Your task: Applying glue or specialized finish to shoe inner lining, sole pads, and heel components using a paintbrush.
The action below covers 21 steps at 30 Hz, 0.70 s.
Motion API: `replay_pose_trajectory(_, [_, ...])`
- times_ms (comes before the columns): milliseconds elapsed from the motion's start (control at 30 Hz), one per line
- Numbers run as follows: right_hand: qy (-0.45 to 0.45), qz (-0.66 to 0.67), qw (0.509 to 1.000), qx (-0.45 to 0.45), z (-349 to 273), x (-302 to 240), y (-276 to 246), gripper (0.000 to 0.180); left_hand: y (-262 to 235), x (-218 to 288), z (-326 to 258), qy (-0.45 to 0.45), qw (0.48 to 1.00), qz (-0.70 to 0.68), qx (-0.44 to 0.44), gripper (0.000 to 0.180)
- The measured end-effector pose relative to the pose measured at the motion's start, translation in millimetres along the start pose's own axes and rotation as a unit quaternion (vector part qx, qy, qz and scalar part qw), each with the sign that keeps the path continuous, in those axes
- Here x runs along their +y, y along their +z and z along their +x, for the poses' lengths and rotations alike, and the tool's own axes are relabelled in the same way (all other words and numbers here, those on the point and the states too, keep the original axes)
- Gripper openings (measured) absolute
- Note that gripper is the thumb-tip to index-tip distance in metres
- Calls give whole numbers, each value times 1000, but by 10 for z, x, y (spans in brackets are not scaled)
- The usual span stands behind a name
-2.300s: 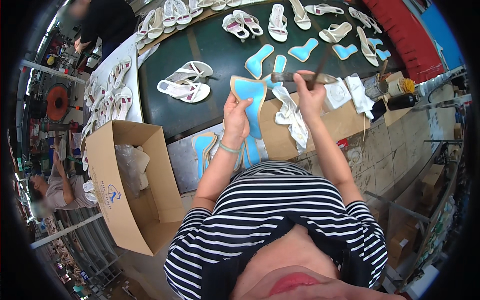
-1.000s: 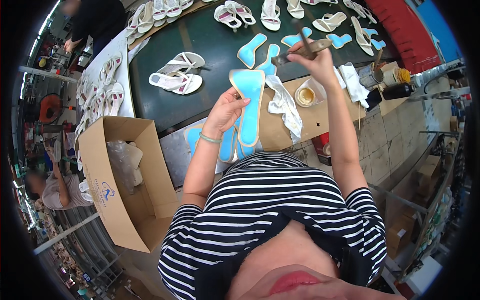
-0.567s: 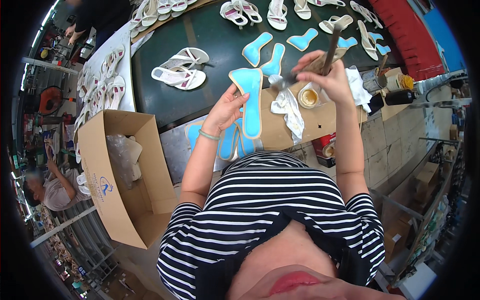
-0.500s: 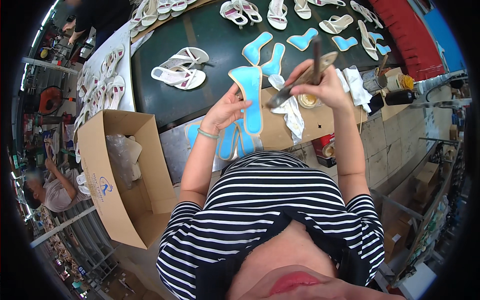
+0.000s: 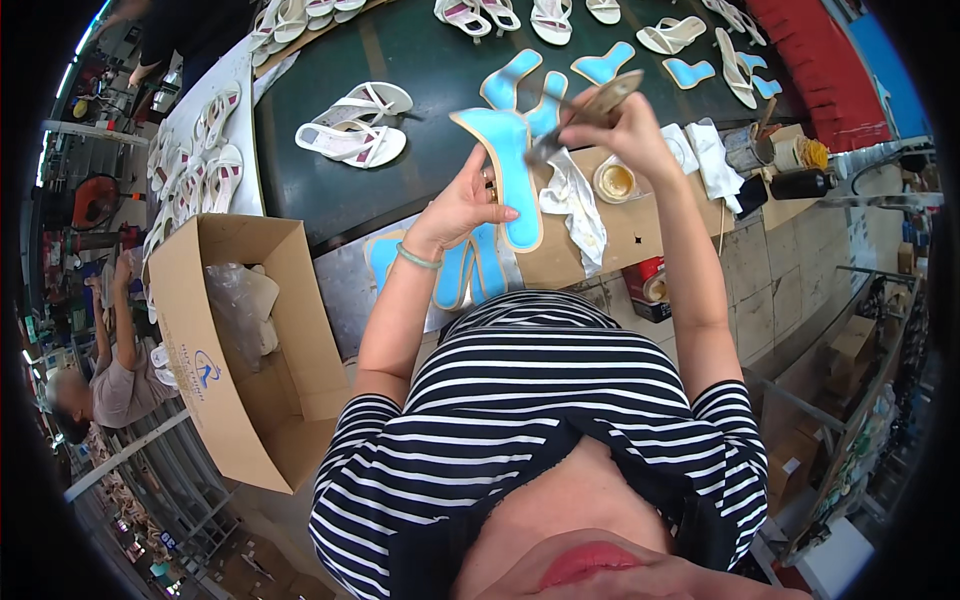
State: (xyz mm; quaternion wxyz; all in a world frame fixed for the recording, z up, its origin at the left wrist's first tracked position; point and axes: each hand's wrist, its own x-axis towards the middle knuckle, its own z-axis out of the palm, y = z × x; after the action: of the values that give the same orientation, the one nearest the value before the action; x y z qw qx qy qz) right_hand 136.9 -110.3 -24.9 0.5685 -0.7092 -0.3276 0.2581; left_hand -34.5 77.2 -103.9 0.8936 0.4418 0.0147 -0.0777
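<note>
My left hand (image 5: 468,207) is closed on a blue insole (image 5: 513,160) with a tan border, its wide end pointing away from me. My right hand (image 5: 632,132) grips a flat brush (image 5: 612,94) with a worn wooden handle. The brush's dark end, smeared by motion, is at the insole's right edge; whether it touches cannot be made out. A thin dark stick-like piece also shows by my right fingers, too blurred to name. Under my left wrist lie several more blue insoles (image 5: 453,278). A small tub of yellowish paste (image 5: 617,181) sits beneath my right forearm, beside a crumpled white cloth (image 5: 574,212).
White sandals (image 5: 352,140) stand on the dark green belt (image 5: 430,75), with more along its far side and on the left table. Blue insoles (image 5: 604,63) lie beyond my hands. An open cardboard box (image 5: 240,350) is at my left. A co-worker (image 5: 125,380) is far left.
My right hand has brought the brush left and slightly up, to the insole's edge. The held insole has tilted a little. At far left the co-worker's arms have risen.
</note>
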Motion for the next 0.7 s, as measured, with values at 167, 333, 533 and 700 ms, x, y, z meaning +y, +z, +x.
replay_pose_trajectory(167, [-131, 6, 991, 13, -147, -163, 73, 21, 49, 45, 12, 41, 998, 44, 32, 101])
replay_pose_trajectory(333, [-187, -121, 975, -11, -420, 60, 199, 22, 12, 44, 78, 115, 987, 18, 115, 101])
replay_pose_trajectory(533, [-281, -172, 929, 169, -871, 95, 610, 23, 15, 40, 76, 159, 960, -106, 203, 87])
replay_pose_trajectory(700, [-280, -164, 927, 188, -920, 257, 872, 23, 7, -51, 208, 202, 935, -167, 239, 86])
